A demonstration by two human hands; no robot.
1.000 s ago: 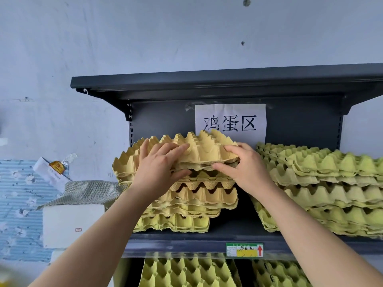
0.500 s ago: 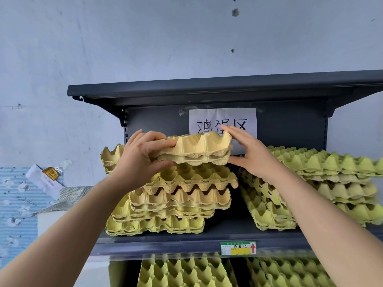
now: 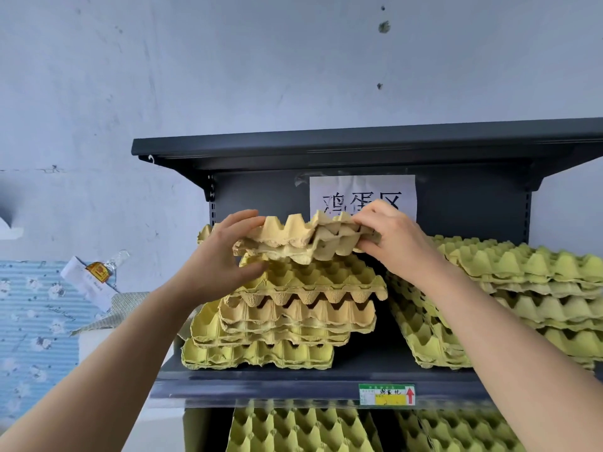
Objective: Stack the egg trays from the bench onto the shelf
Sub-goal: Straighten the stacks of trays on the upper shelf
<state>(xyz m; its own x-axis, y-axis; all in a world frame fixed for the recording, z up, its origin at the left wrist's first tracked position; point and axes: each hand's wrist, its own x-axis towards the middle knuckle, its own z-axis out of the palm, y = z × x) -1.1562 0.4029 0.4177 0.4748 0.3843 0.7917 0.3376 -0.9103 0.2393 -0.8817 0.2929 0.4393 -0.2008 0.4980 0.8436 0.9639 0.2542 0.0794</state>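
Head view, dark metal shelf (image 3: 293,383) against a pale wall. Centre of frame: two nested tan egg trays (image 3: 300,243), gripped at both ends. The left hand (image 3: 222,259) clasps their left edge, fingers over the top and thumb beneath; the right hand (image 3: 394,246) pinches their right edge with curled fingers. The trays sit directly over the left stack (image 3: 293,318), and whether they touch it cannot be told.

The left stack holds yellow-green and tan trays, piled unevenly, with the lowest tray offset toward the left. At the right of the frame, the right stack (image 3: 522,288) of green trays leans, its front edges low, and stands just beside the left stack. Behind the hands, a paper sign (image 3: 362,190) is taped to the back panel. A price label (image 3: 386,394) is fixed to the shelf's front lip. At the bottom of the frame, more green trays (image 3: 293,432) fill the tier below.
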